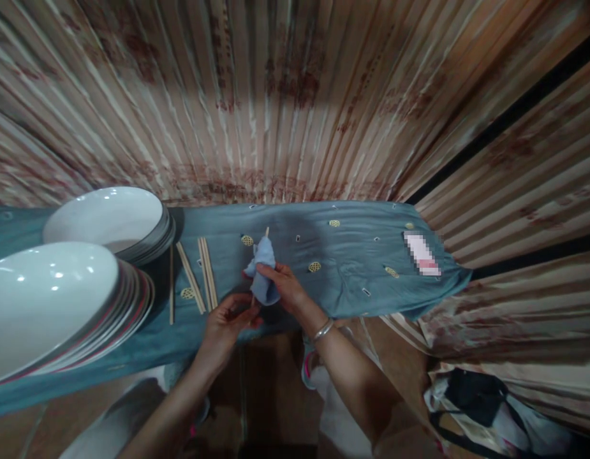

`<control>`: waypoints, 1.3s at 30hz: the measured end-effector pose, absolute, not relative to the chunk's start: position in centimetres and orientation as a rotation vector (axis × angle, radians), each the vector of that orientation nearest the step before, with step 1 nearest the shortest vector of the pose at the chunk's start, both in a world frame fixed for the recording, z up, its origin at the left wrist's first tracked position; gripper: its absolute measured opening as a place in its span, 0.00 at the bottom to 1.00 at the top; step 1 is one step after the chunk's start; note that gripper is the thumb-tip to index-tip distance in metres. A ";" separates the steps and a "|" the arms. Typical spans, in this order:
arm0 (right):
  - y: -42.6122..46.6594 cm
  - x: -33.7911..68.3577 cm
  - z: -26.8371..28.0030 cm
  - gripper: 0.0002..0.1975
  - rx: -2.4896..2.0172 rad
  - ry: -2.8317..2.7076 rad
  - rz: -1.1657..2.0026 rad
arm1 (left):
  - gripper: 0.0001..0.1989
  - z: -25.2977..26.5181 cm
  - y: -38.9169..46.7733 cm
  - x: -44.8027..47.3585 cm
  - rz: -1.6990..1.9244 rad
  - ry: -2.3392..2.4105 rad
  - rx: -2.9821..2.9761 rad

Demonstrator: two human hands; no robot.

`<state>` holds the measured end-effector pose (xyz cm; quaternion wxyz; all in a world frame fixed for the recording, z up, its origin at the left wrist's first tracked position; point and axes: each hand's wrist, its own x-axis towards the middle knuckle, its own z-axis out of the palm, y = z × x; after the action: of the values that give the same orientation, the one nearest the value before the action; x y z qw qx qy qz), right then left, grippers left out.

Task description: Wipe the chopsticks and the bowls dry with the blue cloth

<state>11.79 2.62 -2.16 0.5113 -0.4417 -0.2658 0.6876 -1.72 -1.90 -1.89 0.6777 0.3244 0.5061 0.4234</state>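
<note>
- Far left, near side of the teal-clothed desk (342, 287) with yellow pineapple print: stack of wide, glossy white dishes with red edges (50, 306).
- Just behind, slightly right: second stack of round, glossy white dishes (106, 217).
- Right of the stacks: lone pale wooden chopstick (171, 287), then slanting pair of pale wooden chopsticks (191, 278), then close-set bunch of pale wooden chopsticks (208, 274). All flat on the desk.
- Middle, near edge: left hand (232, 312) with fingers pinched at lower end of a slim pale wooden stick (267, 231).
- Around that stick: light blue, soft fabric cloth (265, 274), upper tip poking out.
- Right hand (284, 284) closed on the cloth, thumb along its front; shiny silver bangle (323, 329) at wrist.
- Far right, on the desk: flat white-and-pink rectangular object (421, 254), pixelated, kind unclear.
- Beyond: pleated beige curtain with reddish print (515, 159).
</note>
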 end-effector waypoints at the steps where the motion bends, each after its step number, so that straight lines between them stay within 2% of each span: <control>1: 2.7 11.9 -2.2 0.17 -1.069 -0.630 1.638 | 0.23 -1.9 -1.9 -1.7 0.941 1.137 0.699; 9: 3.6 13.5 -1.5 0.17 -1.033 -0.599 1.565 | 0.24 -2.0 -2.1 -1.5 0.869 1.129 0.653; 17: 4.7 15.9 -0.5 0.10 -1.050 -0.481 1.443 | 0.23 -1.9 -2.9 -1.1 0.774 1.039 0.688; 29: 1.3 11.4 -2.1 0.15 -1.082 -0.782 1.750 | 0.20 -1.0 -1.3 -1.8 0.977 0.975 0.641; 35: 1.3 11.5 -1.8 0.16 -1.128 -0.765 1.684 | 0.24 -1.4 -1.3 -1.9 0.981 1.032 0.606; 39: 1.8 12.2 -1.3 0.15 -1.150 -0.746 1.626 | 0.22 -1.7 -1.4 -2.0 0.926 1.048 0.651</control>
<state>12.20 1.80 -1.35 0.4859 -0.4728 -0.3067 0.6681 -2.00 -1.37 -1.69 0.7170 0.2941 0.4736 0.4184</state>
